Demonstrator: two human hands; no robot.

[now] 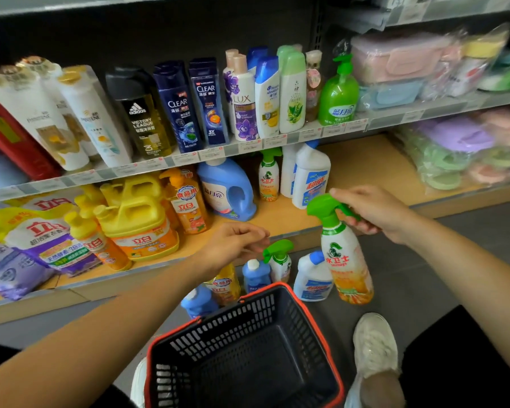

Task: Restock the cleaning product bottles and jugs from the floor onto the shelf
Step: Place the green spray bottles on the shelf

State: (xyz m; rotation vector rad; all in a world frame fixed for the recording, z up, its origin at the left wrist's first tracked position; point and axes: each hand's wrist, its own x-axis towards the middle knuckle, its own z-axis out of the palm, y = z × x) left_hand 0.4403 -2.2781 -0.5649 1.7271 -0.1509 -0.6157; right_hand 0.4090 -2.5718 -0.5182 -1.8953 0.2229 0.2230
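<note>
We count three spray bottles (346,260): one in our right hand (374,210), two left of that grip; also three white bottles (311,175), three blue jugs (227,189), one basket (233,316).

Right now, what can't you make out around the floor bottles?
Head view only:
- Orange bottle: lower half behind the basket.
- Blue jug: base behind the basket.
- Spray bottle: trigger partly under the right hand.
- Price tags: too small, blurred.
- Red box: cut by the left edge.

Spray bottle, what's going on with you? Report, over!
Right hand grips spray bottle by its green head, held above the floor. Left hand open, empty. Path to shelf unblocked; basket sits near shoe.
</note>
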